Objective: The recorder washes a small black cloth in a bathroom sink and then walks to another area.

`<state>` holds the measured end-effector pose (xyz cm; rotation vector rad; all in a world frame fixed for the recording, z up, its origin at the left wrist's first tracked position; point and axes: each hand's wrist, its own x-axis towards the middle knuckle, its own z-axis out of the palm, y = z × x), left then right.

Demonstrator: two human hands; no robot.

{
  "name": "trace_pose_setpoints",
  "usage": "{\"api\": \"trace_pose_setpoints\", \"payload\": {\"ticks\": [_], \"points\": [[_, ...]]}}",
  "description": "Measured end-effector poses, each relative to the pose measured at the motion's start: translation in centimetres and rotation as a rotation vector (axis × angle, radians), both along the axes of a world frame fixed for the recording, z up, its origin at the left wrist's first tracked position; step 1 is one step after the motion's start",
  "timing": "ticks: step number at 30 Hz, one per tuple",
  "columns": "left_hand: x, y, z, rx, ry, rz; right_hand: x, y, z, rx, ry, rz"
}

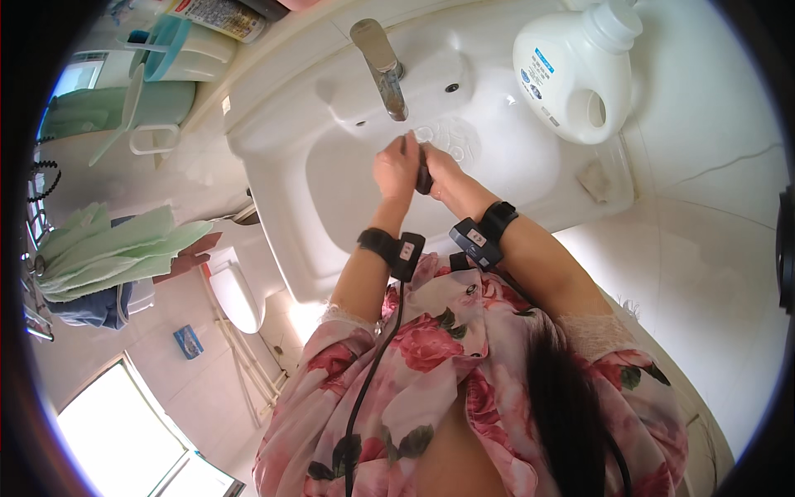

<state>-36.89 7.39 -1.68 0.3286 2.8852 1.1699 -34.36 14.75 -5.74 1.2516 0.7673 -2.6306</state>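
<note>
My left hand point(395, 169) and my right hand point(442, 166) are together over a white ceramic washbasin point(282, 205). Between them is a small dark brown or black item point(424, 176), and the fingers of both hands are closed around it. Its kind cannot be made out, as the hands cover most of it. The spout of a chrome faucet point(390, 81) ends just above my fingertips. Beyond the hands, ripples of shallow water point(456, 146) show on the basin floor. Each wrist wears a black strap with a small box.
A white handled detergent bottle point(571, 74) stands at the basin's right rear. A small beige piece point(594, 180) lies on the right rim. Cups point(164, 105) and a labelled bottle point(220, 17) line the left shelf. Green towels point(118, 248) hang near a toilet point(236, 295).
</note>
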Motion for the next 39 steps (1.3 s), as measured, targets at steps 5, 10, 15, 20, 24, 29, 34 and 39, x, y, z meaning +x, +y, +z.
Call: {"api": "trace_pose_setpoints", "payload": {"ticks": [5, 10, 15, 20, 24, 29, 34, 39], "points": [[-0.7, -2.0, -1.1, -0.048, -0.027, -0.044, -0.7, -0.5, 0.9, -0.071, -0.051, -0.058], [2.3, 0.4, 0.5, 0.089, 0.074, -0.201, -0.3, 1.2, -0.6, -0.001, -0.110, 0.053], [-2.5, -4.1, -5.7, -0.011, -0.237, 0.036, -0.1, -0.4, 1.3, -0.025, -0.121, 0.109], [-2.5, -5.3, -4.5, 0.580, -0.672, 0.059, 1.3, 4.1, 0.4, -0.140, 0.072, 0.044], [-0.6, -4.9, -2.4, 0.579, -0.900, -0.081, 1.7, 4.1, 0.5, -0.038, 0.177, 0.021], [-1.3, -6.0, -2.1, 0.250, -0.652, -0.190, 1.9, 4.0, 1.8, 0.184, 0.066, 0.142], [-0.5, -4.2, -0.9, 0.213, -0.343, -0.221, 1.7, 3.0, -0.2, 0.217, -0.197, 0.040], [3.1, 0.4, 0.4, 0.152, 0.012, -0.277, 2.2, 1.3, -3.6, -0.117, 0.174, 0.033]]}}
